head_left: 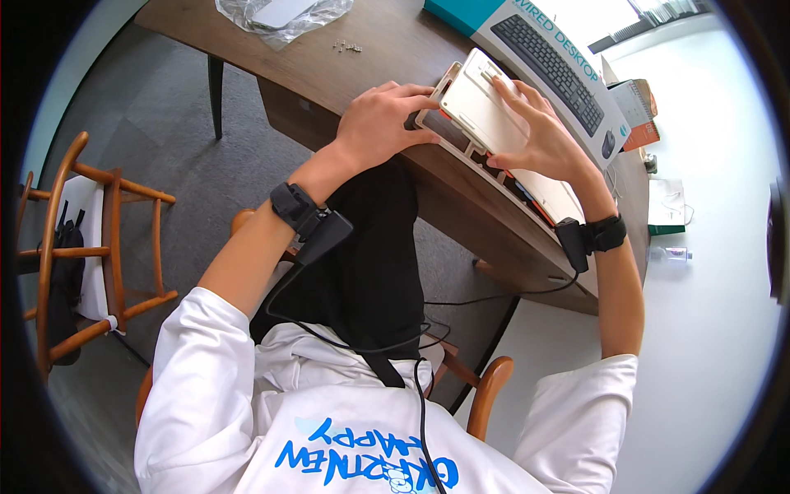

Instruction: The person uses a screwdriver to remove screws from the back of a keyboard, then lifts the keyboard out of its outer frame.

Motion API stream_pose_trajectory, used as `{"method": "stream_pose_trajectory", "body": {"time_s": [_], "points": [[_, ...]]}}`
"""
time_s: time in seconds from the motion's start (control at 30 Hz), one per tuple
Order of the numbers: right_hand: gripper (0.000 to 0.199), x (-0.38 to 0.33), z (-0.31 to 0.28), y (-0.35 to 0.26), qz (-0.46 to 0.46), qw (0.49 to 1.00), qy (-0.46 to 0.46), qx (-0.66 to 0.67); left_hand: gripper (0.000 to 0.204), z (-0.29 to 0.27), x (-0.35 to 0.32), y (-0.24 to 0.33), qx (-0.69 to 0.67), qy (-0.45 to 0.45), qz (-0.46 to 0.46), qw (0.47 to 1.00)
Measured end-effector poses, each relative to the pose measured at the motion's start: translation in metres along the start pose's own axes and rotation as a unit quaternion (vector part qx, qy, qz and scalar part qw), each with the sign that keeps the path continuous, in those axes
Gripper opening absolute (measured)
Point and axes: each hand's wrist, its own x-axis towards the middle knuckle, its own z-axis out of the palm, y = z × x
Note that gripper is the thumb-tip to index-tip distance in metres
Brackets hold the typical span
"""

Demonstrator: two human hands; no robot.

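Tilted at the table's near edge is a cream keyboard-like case in two parts, with a gap between them. Its upper part is a flat cream panel with small raised feet. Below it, the cream frame shows a dark inside and orange bits along the gap. My left hand pinches the frame's left end, thumb on the near side and fingers over the far corner. My right hand grips the panel, fingers spread across its face and thumb at its near edge. The case's right part is partly hidden by that hand.
Several small screws lie on the brown table, near a clear plastic bag. Close behind the case stands a keyboard box. A desk calendar is farther right. Cables run from my wrist straps. A wooden chair stands left.
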Motion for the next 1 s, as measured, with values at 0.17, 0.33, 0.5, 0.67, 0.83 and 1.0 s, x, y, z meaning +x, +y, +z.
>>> {"method": "stream_pose_trajectory", "body": {"time_s": [0.17,0.33,0.5,0.67,0.83,1.0], "points": [[0.114,-0.005,-0.010,0.004,-0.001,1.000,-0.004,0.019,0.038,-0.003,-0.002,-0.001,-0.006,-0.013,0.003,1.000],[0.112,-0.006,-0.027,0.020,-0.038,0.996,0.044,0.066,0.037,-0.006,-0.004,-0.005,0.014,-0.028,0.004,1.000],[0.115,-0.014,-0.058,0.011,-0.048,0.994,0.058,0.076,0.038,-0.009,-0.006,-0.005,0.015,-0.035,-0.011,0.999],[0.109,-0.046,-0.080,0.060,-0.010,0.990,0.122,0.075,0.037,-0.006,-0.002,-0.003,0.008,-0.034,0.003,0.999],[0.102,-0.082,-0.112,0.070,0.002,0.959,0.232,0.163,0.037,-0.008,-0.004,-0.005,0.012,-0.036,0.007,0.999],[0.102,-0.134,-0.133,0.088,0.063,0.930,0.329,0.149,0.038,-0.010,-0.005,-0.004,0.005,-0.051,-0.007,0.999]]}}
